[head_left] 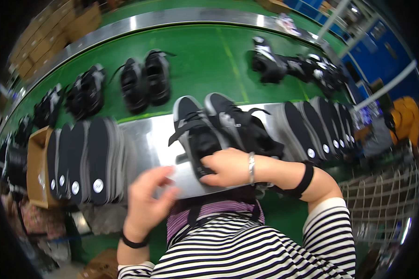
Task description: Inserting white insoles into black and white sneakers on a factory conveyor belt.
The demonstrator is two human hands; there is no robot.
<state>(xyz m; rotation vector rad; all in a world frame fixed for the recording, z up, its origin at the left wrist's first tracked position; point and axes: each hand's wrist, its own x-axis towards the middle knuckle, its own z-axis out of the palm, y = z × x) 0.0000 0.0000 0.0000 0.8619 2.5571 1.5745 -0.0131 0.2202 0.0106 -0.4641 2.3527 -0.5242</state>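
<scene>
Left hand (146, 197) lifted, blurred; right hand (226, 167) presses shoe (195, 135).

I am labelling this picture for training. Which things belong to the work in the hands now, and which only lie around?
In hand:
- right hand on the near black shoe
- its pair shoe
- left hand, blurred, beside them

Lying about:
- insole stack at left
- insole row at right
- shoe pairs on green belt
- cardboard box
</scene>
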